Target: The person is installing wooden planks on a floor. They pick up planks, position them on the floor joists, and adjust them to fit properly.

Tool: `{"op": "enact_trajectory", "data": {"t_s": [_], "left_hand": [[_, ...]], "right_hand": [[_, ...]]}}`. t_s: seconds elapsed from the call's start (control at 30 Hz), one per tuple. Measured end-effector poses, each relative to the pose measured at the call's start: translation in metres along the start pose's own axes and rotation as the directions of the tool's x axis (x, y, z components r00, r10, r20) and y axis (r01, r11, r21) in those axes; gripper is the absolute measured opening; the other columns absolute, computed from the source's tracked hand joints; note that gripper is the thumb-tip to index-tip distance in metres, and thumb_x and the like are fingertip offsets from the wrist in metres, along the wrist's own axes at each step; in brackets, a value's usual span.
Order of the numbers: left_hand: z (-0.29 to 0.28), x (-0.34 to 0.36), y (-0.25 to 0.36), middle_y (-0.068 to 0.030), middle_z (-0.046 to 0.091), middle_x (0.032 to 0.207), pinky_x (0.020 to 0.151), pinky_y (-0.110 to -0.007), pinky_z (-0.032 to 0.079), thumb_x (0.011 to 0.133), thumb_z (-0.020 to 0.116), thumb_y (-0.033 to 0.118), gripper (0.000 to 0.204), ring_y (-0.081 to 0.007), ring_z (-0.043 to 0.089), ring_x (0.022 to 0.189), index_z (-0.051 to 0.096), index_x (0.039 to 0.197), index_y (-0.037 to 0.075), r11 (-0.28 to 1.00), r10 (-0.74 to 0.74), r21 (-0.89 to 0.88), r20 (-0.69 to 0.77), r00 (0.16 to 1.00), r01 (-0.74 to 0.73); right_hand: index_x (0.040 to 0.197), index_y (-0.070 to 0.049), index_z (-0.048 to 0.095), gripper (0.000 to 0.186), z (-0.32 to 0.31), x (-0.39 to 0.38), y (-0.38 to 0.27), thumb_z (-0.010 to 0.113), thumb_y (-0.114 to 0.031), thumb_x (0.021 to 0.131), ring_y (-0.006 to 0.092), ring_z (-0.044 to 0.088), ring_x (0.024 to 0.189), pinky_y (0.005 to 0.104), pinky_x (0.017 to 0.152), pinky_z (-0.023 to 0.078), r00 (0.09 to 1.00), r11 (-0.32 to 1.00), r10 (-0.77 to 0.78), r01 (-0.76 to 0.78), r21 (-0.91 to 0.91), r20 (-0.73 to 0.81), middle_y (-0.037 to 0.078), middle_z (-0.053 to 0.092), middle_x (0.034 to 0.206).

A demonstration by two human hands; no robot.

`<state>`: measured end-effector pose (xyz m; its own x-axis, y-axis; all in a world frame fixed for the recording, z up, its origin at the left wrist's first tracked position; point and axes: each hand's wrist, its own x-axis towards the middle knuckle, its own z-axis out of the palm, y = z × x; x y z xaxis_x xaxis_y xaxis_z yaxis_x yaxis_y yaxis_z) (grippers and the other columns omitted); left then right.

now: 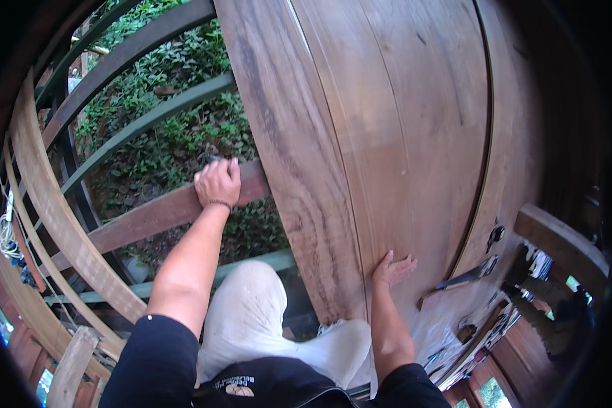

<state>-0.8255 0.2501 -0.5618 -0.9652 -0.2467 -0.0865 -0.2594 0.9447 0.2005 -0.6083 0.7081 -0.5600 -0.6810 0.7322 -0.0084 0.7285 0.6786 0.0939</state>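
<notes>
My left hand [217, 182] grips a reddish-brown wooden joist [143, 216], its fingers curled over the far edge. A dark beaded bracelet circles that wrist. To the right, my right hand [392, 269] lies on the wooden floorboards [381, 156] with its fingers apart, and nothing is in it. Between the two hands runs a board with dark wavy grain [299, 149], its near end beside my bent leg. The joist passes under this board's left edge.
Green metal bars [149, 129] span an open gap above leafy plants [143, 149]. Curved-looking loose planks [61, 197] and a coil of pale cord [7, 238] are at left. A long tool [462, 277] and scattered items lie on the floor at right, near a wooden beam [561, 238].
</notes>
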Motion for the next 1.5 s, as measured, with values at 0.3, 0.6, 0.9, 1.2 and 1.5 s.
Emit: {"op": "enact_trajectory", "data": {"t_s": [0.3,0.6,0.9,1.2,1.5], "left_hand": [[-0.009,0.007,0.009,-0.0081,0.059,0.079,0.078,-0.045,0.043,0.091,0.06,0.035,0.028,-0.0299,0.06,0.081,0.059,0.075,0.012,0.993,0.024,-0.12,0.018,1.0,-0.021],[-0.019,0.008,0.001,-0.0081,0.057,0.077,0.078,-0.043,0.042,0.087,0.064,0.032,0.026,-0.03,0.058,0.079,0.057,0.073,0.011,0.986,-0.04,-0.158,0.074,0.996,0.051],[-0.025,0.216,0.042,-0.0166,0.064,0.118,0.097,-0.036,0.052,0.095,0.068,0.026,0.044,-0.0261,0.064,0.108,0.055,0.125,-0.004,0.447,-0.456,-0.88,-0.07,0.887,0.16],[0.018,0.337,0.059,-0.0203,0.073,0.109,0.09,-0.036,0.052,0.08,0.075,0.06,0.072,-0.0271,0.07,0.102,0.068,0.111,-0.005,0.448,-0.479,-0.772,0.218,0.85,0.45],[0.031,0.341,0.047,-0.0155,0.072,0.112,0.092,-0.034,0.05,0.085,0.076,0.049,0.061,-0.0236,0.068,0.103,0.068,0.115,-0.003,0.371,-0.429,-0.848,0.204,0.88,0.377]], "right_hand": [[0.154,-0.01,0.03,0.08,-0.025,0.21,-0.364,0.058,-0.052,0.092,0.0327,0.019,0.151,0.0509,0.123,0.013,0.955,0.856,-0.268,0.295,0.425,-0.124,0.017,0.025,0.161],[0.158,-0.012,0.02,0.085,-0.042,0.214,-0.466,0.037,-0.068,0.095,0.0287,0.009,0.154,0.0496,0.124,0.008,0.997,0.997,-0.054,0.051,0.051,0.051,0.013,0.015,0.165],[0.157,-0.012,0.021,0.084,-0.034,0.221,-0.459,0.037,-0.067,0.096,0.0294,0.011,0.153,0.0522,0.123,0.011,0.999,0.999,-0.052,0.052,-0.005,0.009,0.013,0.016,0.165],[0.158,-0.009,0.02,0.085,-0.037,0.219,-0.461,0.035,-0.066,0.096,0.0322,0.009,0.154,0.054,0.122,0.011,0.997,0.997,-0.08,0.08,-0.016,0.019,0.015,0.014,0.165],[0.158,-0.008,0.016,0.086,-0.036,0.217,-0.46,0.035,-0.065,0.097,0.0348,0.006,0.154,0.0557,0.122,0.009,0.992,0.992,-0.116,0.118,-0.035,0.052,0.017,0.009,0.166]]}}
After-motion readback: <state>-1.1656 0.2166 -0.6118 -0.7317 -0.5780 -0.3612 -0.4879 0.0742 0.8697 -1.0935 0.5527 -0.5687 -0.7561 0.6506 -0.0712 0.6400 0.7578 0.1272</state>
